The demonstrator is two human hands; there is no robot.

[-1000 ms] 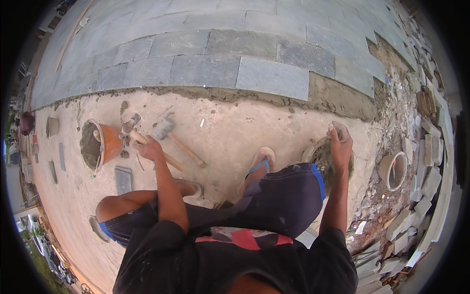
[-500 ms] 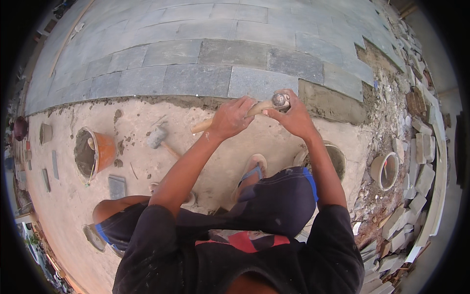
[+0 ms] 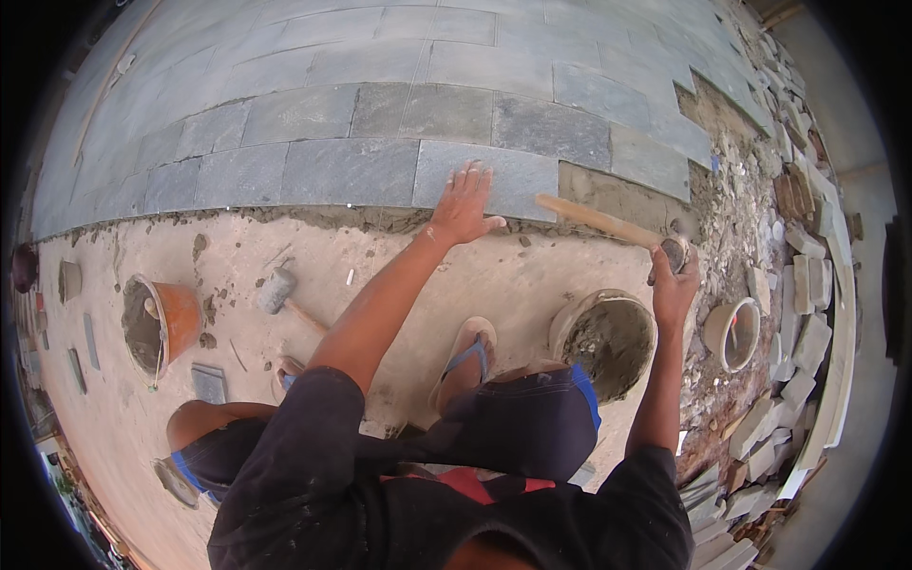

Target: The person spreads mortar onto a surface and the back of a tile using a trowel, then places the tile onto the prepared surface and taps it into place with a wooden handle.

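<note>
Beneath the left hand [image 3: 465,211], a pale grey slab [image 3: 527,182] sits at the near edge of the laid paving [image 3: 304,114]. I see that hand spread out, palm down, its fingers loosely apart on the slab and gripping nothing. To its right, I have the right hand [image 3: 673,277] closed around a hammer [image 3: 608,221] close by the head; the wooden handle reaches left from the grip until its end overlaps the slab's right end in my view, and I cannot tell whether they touch. Just beyond that handle lies a strip of bare mortar [image 3: 608,194]. Nearer than the right grip and slightly left, I see a mortar bucket [image 3: 566,321]. Well left of the left hand, a mallet [image 3: 276,291] lies on the ground [image 3: 408,304].
</note>
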